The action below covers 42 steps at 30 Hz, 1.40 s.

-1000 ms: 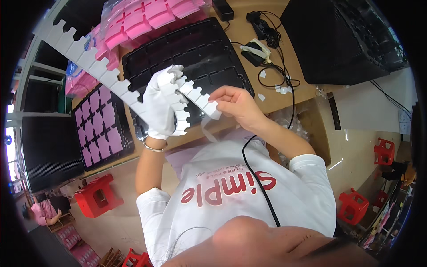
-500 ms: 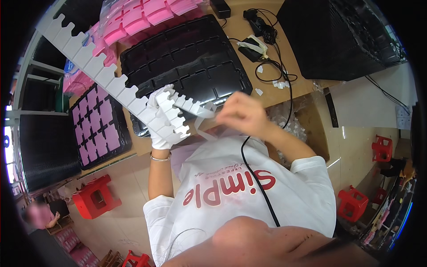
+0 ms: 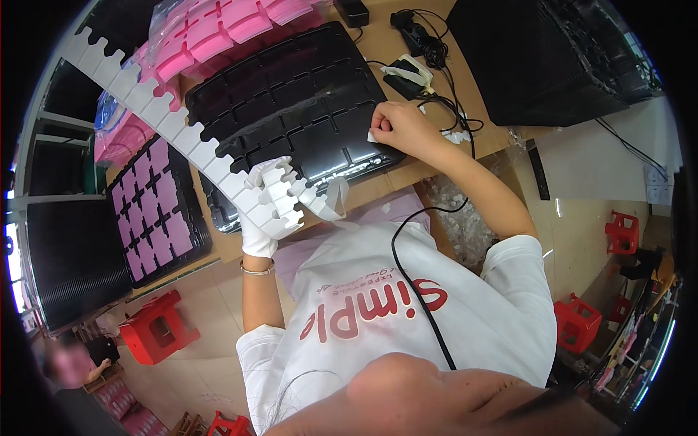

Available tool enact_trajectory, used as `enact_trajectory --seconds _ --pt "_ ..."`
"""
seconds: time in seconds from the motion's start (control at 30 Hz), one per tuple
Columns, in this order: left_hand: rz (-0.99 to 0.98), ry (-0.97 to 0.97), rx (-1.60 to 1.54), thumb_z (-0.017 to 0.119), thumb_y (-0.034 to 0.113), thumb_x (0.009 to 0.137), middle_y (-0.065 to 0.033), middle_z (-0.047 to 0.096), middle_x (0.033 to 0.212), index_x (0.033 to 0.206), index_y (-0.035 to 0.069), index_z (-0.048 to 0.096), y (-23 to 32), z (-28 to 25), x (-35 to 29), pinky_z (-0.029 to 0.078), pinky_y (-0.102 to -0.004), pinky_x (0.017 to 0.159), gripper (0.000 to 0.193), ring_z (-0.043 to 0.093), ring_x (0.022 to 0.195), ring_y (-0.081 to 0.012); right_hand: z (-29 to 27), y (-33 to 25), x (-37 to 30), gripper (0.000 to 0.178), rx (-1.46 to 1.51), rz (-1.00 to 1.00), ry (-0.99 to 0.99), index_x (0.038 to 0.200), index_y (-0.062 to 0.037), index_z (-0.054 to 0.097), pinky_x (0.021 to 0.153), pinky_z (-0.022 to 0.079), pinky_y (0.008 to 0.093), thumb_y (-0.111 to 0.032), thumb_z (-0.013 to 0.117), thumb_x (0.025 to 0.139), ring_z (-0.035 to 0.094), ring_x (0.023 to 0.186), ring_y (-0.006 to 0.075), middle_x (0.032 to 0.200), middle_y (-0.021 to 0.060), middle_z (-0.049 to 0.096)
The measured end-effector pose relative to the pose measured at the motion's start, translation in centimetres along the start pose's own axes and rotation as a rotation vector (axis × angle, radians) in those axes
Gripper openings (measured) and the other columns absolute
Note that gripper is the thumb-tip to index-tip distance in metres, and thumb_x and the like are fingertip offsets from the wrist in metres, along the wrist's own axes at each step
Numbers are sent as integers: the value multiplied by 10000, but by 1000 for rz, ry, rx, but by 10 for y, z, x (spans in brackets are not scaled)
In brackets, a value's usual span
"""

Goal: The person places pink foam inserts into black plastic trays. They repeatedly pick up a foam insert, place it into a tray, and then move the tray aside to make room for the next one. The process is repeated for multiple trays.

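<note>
My left hand (image 3: 257, 238), in a white glove, is closed round a long white strip (image 3: 169, 125) with a notched, toothed edge. The strip runs up to the far left, and its near part is folded over the hand, with a curled loose end (image 3: 336, 196) hanging to the right. My bare right hand (image 3: 400, 129) pinches a small white tab (image 3: 371, 136) at the right edge of a black plastic tray (image 3: 291, 94). That tray has rows of shallow compartments and lies on the brown table in front of me.
Left of it sits another black tray holding pink pieces (image 3: 149, 211). Pink foam sheets (image 3: 225, 33) are piled at the back. Cables and a small black device (image 3: 407, 78) lie to the right, beside tall black stacked trays (image 3: 542, 65). Red stools (image 3: 160, 327) stand on the floor.
My right hand has moved away from the strip's loose end, up and right to the tray's edge, with a small white tab in its fingers. My left hand keeps its hold, shifted slightly.
</note>
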<state>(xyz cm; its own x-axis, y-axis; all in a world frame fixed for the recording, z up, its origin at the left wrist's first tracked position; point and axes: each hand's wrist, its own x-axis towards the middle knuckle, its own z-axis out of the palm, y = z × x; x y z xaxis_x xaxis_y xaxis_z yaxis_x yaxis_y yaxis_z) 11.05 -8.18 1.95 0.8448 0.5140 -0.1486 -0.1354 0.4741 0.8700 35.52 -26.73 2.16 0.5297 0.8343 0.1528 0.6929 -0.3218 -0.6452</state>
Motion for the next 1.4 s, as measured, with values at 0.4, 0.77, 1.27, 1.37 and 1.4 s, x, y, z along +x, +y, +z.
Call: enact_trajectory --seconds 0.4,0.77,1.27,1.37,1.4 --pt "25 78 196 439 227 980 -106 632 1122 1223 -19 550 -3 -7 -2 549 -304 770 363 645 881 -180 -19 -8 -22 135 210 -87 -250 722 -46 627 600 427 274 -130 713 785 546 665 143 718 23 544" --pt "-68 -398 398 653 85 851 -196 604 1168 1110 -10 623 21 -66 -94 520 -348 914 277 622 1055 -276 -46 192 -304 137 5 844 310 1022 -44 606 725 497 327 -109 572 907 639 838 224 995 84 658" --pt "231 594 1773 566 242 927 -176 670 975 1007 43 664 143 -112 -49 506 -401 784 236 632 923 -368 -84 -59 60 115 -159 -416 441 814 -37 654 625 473 319 -133 717 823 585 706 220 792 76 627" --pt "317 422 1640 565 235 917 -165 673 950 971 44 670 157 -81 34 495 -423 784 224 630 908 -375 -43 -66 191 159 -95 -679 353 936 -69 658 796 502 370 -186 679 831 624 898 281 943 91 654" --pt "384 325 1613 598 231 906 -159 677 928 987 52 676 152 -78 65 499 -391 772 211 649 876 -338 -23 -60 233 181 -122 -748 361 966 -67 654 808 504 380 -178 682 825 623 916 281 970 89 650"
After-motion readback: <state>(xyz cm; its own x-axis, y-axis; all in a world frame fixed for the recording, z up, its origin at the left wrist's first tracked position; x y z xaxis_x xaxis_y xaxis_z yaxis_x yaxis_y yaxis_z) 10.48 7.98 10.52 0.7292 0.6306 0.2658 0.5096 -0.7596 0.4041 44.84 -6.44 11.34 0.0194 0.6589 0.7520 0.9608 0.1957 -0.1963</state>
